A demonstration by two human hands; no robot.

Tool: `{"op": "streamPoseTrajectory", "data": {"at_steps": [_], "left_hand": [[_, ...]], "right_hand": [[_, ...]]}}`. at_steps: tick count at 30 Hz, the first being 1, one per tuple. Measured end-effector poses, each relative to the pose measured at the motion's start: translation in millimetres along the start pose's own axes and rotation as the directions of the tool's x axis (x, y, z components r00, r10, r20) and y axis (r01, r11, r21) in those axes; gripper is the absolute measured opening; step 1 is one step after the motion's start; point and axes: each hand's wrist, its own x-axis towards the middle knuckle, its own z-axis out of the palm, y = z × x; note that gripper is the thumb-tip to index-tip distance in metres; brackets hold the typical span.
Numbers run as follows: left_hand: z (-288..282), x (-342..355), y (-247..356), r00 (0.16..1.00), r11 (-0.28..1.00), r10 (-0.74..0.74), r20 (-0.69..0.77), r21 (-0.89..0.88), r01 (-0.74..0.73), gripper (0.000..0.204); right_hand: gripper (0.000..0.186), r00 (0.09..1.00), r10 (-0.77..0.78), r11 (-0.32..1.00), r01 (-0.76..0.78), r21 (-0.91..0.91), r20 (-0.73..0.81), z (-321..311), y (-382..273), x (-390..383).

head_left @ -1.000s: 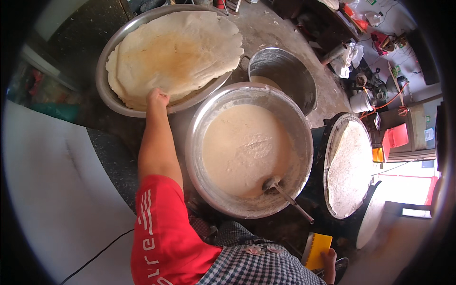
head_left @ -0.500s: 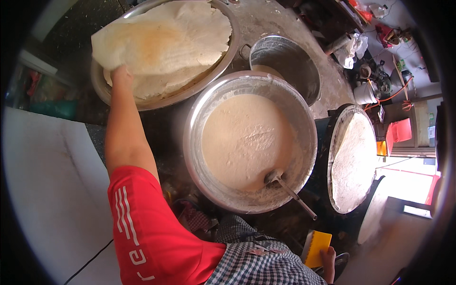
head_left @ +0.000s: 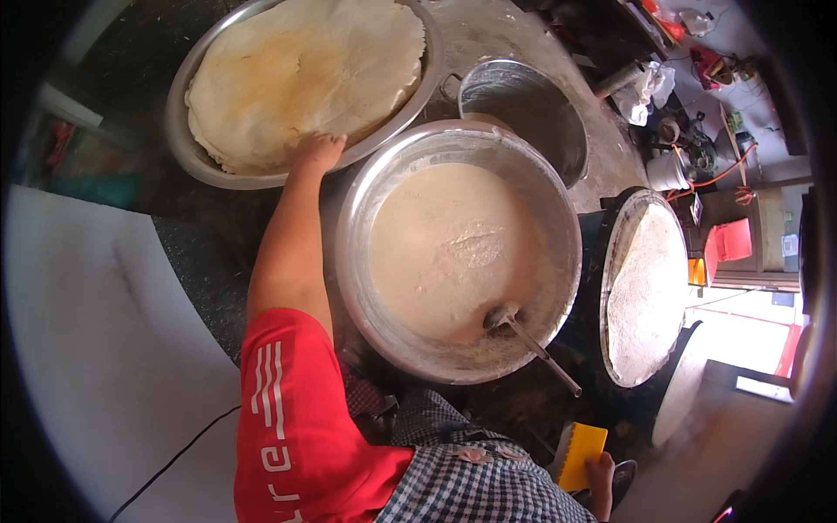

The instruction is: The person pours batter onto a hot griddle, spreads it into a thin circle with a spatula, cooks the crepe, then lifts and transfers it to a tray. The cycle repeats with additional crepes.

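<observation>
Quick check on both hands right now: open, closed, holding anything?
Left hand: at the near edge of the flatbread stack; whether it grips cannot be told.
Right hand: closed, holding the yellow scraper.

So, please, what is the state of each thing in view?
Pale flat sheets: stacked in the wide steel basin.
Left hand: at the sheets' near edge, grip unclear.
Right hand: closed on the yellow rectangular scraper.
Deep round steel bowl: partly filled with pale batter.
Long steel ladle: leaning in the bowl, handle over rim.
Grey metal pot: uncovered.
Round griddle: mostly covered by pale layer.
</observation>
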Motion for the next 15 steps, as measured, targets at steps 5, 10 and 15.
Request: {"op": "streamPoseTrajectory", "data": {"at_steps": [5,10,15], "left_hand": [[13.4,15.9,-20.7,0.996,0.997,-0.068,0.062,-0.037,0.070,0.058],[42.3,22.6,-30.8,0.982,0.975,0.185,-0.034,0.135,-0.178,0.056],[56.3,-34.9,-23.8,0.935,0.976,0.029,-0.355,0.213,0.050,0.054]], "right_hand": [[0.024,0.998,-0.025,1.000,0.025,-0.005,-0.054,-0.4,4.9,-14.4],[0.022,0.988,0.114,0.992,-0.118,-0.035,-0.104,7.8,24.0,-27.9],[0.022,0.937,0.259,0.940,-0.188,0.286,-0.233,28.2,73.8,-42.9]]}}
